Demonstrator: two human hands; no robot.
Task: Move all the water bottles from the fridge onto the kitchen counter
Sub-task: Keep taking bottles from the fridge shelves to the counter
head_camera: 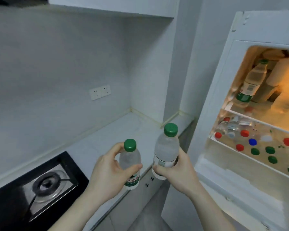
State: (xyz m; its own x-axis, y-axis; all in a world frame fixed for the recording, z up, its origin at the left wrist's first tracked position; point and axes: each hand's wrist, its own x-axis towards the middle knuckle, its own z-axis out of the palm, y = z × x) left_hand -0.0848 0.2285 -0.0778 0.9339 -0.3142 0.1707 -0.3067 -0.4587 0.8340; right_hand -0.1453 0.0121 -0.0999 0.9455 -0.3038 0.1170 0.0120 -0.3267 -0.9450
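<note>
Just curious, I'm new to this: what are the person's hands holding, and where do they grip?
Each holds a green-capped water bottle: left hand around the left bottle mid-body, right hand around the right bottle lower body.

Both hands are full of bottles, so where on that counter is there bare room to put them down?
The counter is bare from the gas stove to the corner wall by the fridge. Crowded: the fridge shelves, packed with bottles.

Both hands — left hand (107, 170), right hand (177, 172) — grip green-capped bottles above the counter (117, 130).
</note>
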